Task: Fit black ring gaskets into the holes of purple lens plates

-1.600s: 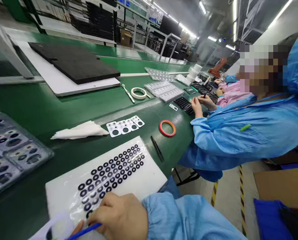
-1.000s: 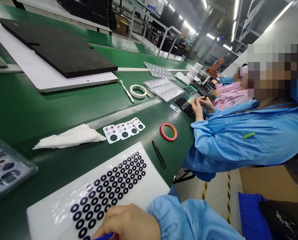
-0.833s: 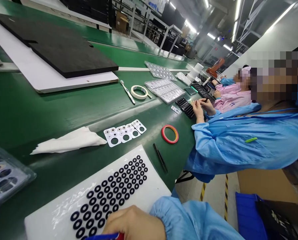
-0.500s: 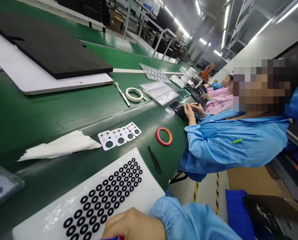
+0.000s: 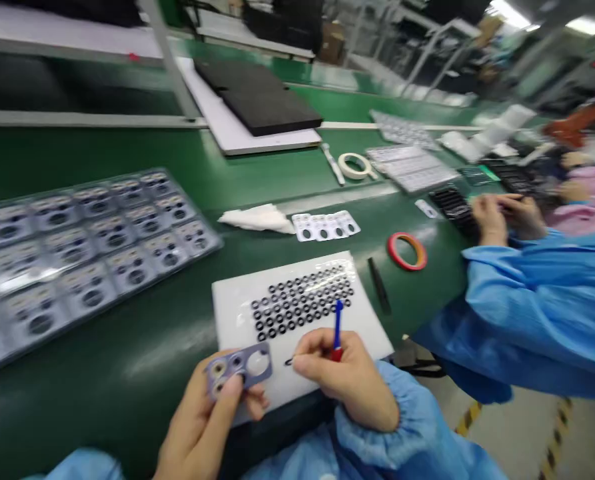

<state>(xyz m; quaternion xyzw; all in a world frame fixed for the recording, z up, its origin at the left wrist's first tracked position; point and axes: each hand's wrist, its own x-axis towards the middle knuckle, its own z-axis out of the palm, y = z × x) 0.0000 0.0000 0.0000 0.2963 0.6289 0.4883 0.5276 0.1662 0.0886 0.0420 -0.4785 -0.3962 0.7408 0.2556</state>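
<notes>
My left hand (image 5: 202, 420) grips a small purple-grey plate with round holes (image 5: 238, 367) at the bottom centre. My right hand (image 5: 344, 377) pinches a blue pen-like tool (image 5: 336, 328); a small black ring (image 5: 288, 361) sits at its tip, close to the plate. Both hands hover over the near edge of a white board (image 5: 232, 300) that carries a clear sheet of several black rings (image 5: 302, 303).
A large clear tray of lens parts (image 5: 77, 247) lies at left on the green belt (image 5: 127, 347). Beyond the board lie a white cloth (image 5: 257, 219), a strip of white plates (image 5: 326, 225), black tweezers (image 5: 378, 285) and a red tape ring (image 5: 407, 251). A co-worker's blue sleeve (image 5: 537, 307) fills the right.
The view swung left and down, so the tray and my left hand with the plate came into sight. My right hand now holds the tool upright beside the plate.
</notes>
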